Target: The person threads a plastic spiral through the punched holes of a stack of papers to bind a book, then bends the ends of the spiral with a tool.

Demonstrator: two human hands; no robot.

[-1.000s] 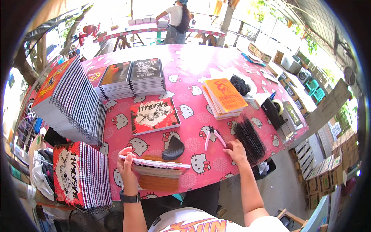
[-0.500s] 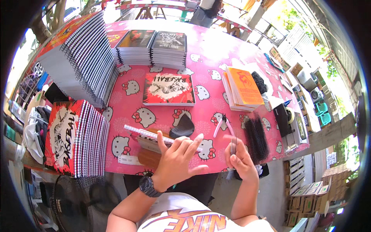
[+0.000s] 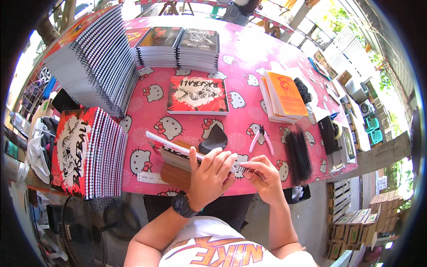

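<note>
My left hand (image 3: 210, 174), a dark watch at its wrist, is closed on an unbound book (image 3: 174, 148) whose punched edge faces up. The book stands tilted at the table's near side, by a brown wooden block (image 3: 171, 172). In my right hand (image 3: 267, 180) a dark spiral binding coil (image 3: 243, 169) is pinched between thumb and fingers. Its tip meets the right end of the book's punched edge; whether it is threaded into a hole I cannot tell. Just beyond the hands lie a black curved piece (image 3: 215, 139) and pink-handled cutting pliers (image 3: 261, 139).
A bundle of black coils (image 3: 298, 155) lies to the right, near an orange-covered stack (image 3: 284, 98). One red book stack (image 3: 198, 95) sits mid-table. Tall stacks of spiral-bound books (image 3: 93, 153) line the left side. A black holder (image 3: 328, 133) stands at the right edge.
My right hand has moved left, bringing the coil to the book's end. My left hand has shifted slightly right, and its fingers have closed more over the book. The view has tilted slightly.
</note>
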